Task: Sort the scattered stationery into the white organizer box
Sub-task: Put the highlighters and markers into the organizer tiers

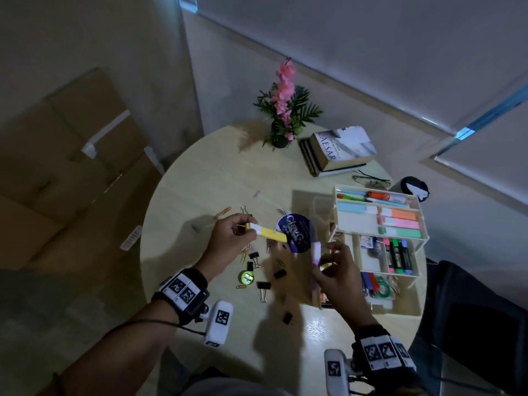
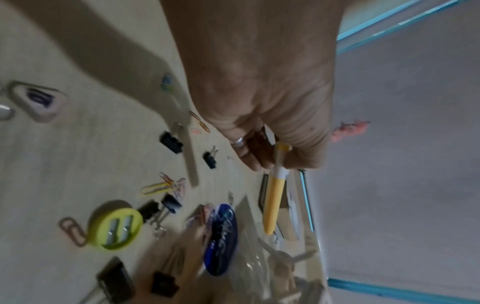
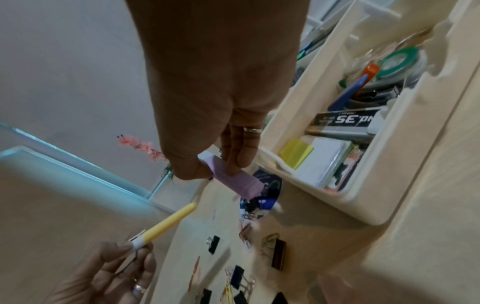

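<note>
My left hand (image 1: 228, 238) pinches the white end of a yellow highlighter (image 1: 270, 232) (image 2: 272, 203) (image 3: 166, 222) above the table, its yellow body pointing right. My right hand (image 1: 334, 270) grips a lilac highlighter (image 1: 316, 252) (image 3: 233, 176) just left of the white organizer box (image 1: 423, 238) (image 3: 350, 191). The box's raised tray holds pastel highlighters (image 1: 400, 221) and pens; lower compartments hold neon markers (image 1: 398, 255), tape and staples. Black binder clips (image 1: 278, 273) (image 2: 171, 142), coloured paper clips (image 1: 223, 212) and a lime round sharpener (image 1: 246, 277) (image 2: 115, 225) lie scattered on the table.
A round blue sticker disc (image 1: 295, 232) lies between my hands. At the back of the round table (image 1: 200, 181) stand a pink flower pot (image 1: 283, 110), stacked books (image 1: 337, 152) and glasses (image 1: 370, 180). Cardboard boxes (image 1: 71, 152) sit on the floor left.
</note>
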Demonstrator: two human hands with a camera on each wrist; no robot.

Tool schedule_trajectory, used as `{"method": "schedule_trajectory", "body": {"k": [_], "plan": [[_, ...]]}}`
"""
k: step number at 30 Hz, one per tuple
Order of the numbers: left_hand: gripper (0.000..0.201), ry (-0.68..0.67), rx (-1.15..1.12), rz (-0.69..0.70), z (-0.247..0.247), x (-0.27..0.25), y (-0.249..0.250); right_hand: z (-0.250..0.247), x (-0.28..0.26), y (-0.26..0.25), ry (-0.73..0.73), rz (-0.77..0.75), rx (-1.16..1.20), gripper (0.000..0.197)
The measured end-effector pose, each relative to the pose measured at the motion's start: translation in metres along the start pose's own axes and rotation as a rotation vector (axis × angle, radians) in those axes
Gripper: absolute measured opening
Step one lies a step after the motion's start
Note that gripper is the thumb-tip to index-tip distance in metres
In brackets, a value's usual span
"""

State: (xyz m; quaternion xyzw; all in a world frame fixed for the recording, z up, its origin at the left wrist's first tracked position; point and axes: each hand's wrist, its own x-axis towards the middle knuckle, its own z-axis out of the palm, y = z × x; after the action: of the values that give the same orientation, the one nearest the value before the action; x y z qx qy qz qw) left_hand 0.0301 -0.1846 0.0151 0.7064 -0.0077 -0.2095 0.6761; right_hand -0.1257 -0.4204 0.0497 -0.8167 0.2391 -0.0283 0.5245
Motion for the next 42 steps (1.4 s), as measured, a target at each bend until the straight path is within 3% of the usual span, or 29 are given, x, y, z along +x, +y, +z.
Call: {"method": "schedule_trajectory", "body": {"k": [6, 11, 14, 18, 24, 32, 35, 39, 42], "plan": [[0.024, -0.058, -0.12, 0.073, 0.051, -0.01, 0.049, -0.05, -0.005, -0.009, -0.046, -0.084, 0.037, 0.056], [0.019, -0.095, -0.171, 0.059, 0.099, -0.016, 0.078, -0.082, -0.004, -0.007, -0.073, -0.126, 0.125, 0.038], [0.018, -0.121, -0.245, 0.023, 0.122, -0.014, 0.084, -0.093, -0.001, 0.006, -0.03, -0.133, 0.154, 0.011], [0.02, -0.163, -0.262, 0.027, 0.155, -0.012, 0.095, -0.109, -0.002, 0.022, 0.005, -0.123, 0.186, 0.015], [0.021, -0.068, -0.143, 0.053, 0.198, 0.002, 0.103, -0.138, 0.001, 0.051, 0.018, -0.099, 0.234, 0.015], [0.016, 0.093, -0.48, -0.154, 0.252, 0.027, 0.113, -0.175, 0.008, 0.065, 0.078, 0.0, 0.377, 0.013], [0.024, 0.128, -0.276, -0.206, 0.272, 0.034, 0.117, -0.188, 0.009, 0.07, 0.113, -0.011, 0.423, 0.013], [0.037, -0.022, 0.125, -0.25, 0.287, 0.042, 0.115, -0.2, 0.016, 0.082, 0.117, -0.025, 0.425, 0.013], [0.044, -0.151, 0.501, -0.065, 0.287, 0.045, 0.113, -0.207, 0.024, 0.084, 0.133, -0.006, 0.422, 0.012]]}}
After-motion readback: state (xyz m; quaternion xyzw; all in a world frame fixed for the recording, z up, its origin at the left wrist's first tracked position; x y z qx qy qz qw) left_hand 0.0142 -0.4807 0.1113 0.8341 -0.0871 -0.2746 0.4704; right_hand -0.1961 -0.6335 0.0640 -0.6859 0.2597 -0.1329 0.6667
